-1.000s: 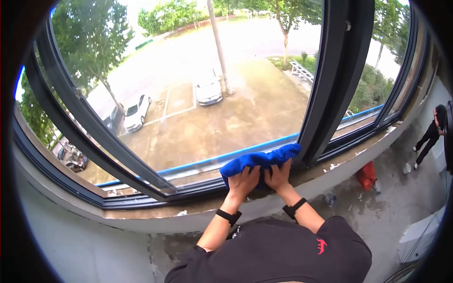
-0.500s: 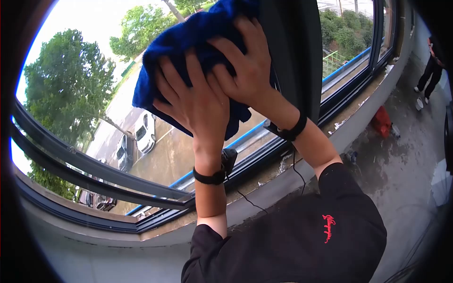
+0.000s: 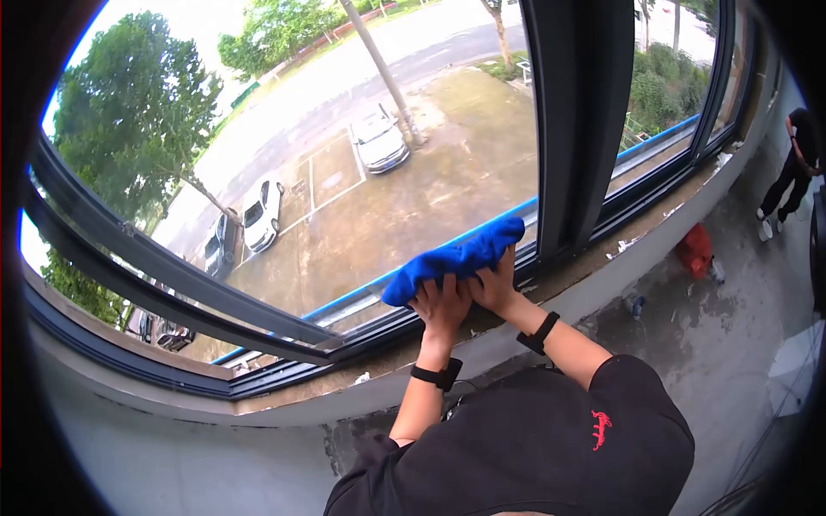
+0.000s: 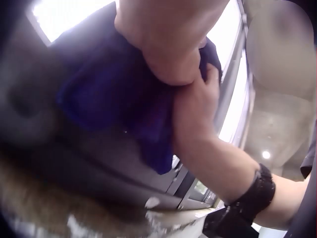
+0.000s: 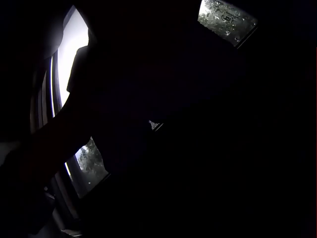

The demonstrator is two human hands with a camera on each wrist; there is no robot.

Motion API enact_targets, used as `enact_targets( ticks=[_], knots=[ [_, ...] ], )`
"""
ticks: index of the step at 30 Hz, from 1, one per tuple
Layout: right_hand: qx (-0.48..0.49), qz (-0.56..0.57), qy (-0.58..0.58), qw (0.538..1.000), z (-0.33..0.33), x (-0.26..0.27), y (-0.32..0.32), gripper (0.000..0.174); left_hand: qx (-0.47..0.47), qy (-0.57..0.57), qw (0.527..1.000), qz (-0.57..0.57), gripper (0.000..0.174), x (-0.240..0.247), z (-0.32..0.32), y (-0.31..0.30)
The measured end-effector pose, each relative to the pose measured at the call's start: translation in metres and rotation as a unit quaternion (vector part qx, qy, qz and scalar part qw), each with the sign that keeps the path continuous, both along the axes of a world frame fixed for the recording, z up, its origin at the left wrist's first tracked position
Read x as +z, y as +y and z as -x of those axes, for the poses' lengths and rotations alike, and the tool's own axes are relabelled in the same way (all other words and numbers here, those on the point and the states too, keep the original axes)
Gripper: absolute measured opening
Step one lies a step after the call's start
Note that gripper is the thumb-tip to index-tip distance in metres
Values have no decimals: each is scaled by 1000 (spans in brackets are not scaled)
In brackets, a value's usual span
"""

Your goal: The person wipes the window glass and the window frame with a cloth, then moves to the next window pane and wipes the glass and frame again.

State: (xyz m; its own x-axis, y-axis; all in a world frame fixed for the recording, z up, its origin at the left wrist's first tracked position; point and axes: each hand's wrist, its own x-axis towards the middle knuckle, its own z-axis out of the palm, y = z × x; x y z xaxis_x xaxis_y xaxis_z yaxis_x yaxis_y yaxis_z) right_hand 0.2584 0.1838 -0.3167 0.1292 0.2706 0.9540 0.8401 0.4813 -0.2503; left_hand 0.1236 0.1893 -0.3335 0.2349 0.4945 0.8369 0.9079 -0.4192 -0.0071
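A bunched blue cloth (image 3: 456, 258) is at the lower part of the window pane, just above the bottom frame. Both hands hold it against the window from the room side, set side by side. My left hand (image 3: 442, 308) grips its left part and my right hand (image 3: 496, 284) its right part, with fingertips sunk into the folds. In the left wrist view the cloth (image 4: 114, 94) hangs below the hands, dark against the frame, and my right hand (image 4: 195, 106) shows beside it. The right wrist view is nearly black. Each wrist wears a black strap.
A dark upright window frame (image 3: 572, 129) stands right of the cloth. Below runs a sill (image 3: 396, 365) with white flakes. On the floor at right lies a red bag (image 3: 695, 251), and a person in dark clothes (image 3: 787, 172) stands beyond. Parked cars (image 3: 379, 142) show outside.
Both hands and the cloth rose high up the pane half a second ago, and are now back down near the bottom frame, slightly left of where they were at first.
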Motion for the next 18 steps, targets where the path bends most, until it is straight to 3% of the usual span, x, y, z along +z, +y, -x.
enact_targets(
  ticks=[1,4,6,10,15,18],
  knots=[
    [40,68,-17,997,4,-19,-8,32,0,-18,1000,12,35,-15,4,-2],
    [51,66,20,996,26,9,-26,33,-10,-65,997,-38,26,8,16,-8],
    [88,40,5,995,39,38,-21,35,27,-109,993,-38,37,11,32,4],
    [91,-14,-100,991,67,131,3,35,37,-141,977,-156,48,111,70,17],
    [83,-125,-67,986,128,255,17,40,65,-170,960,-211,50,252,101,17],
    [75,-172,-28,982,152,271,23,40,68,-157,960,-220,48,267,115,19]
  ],
)
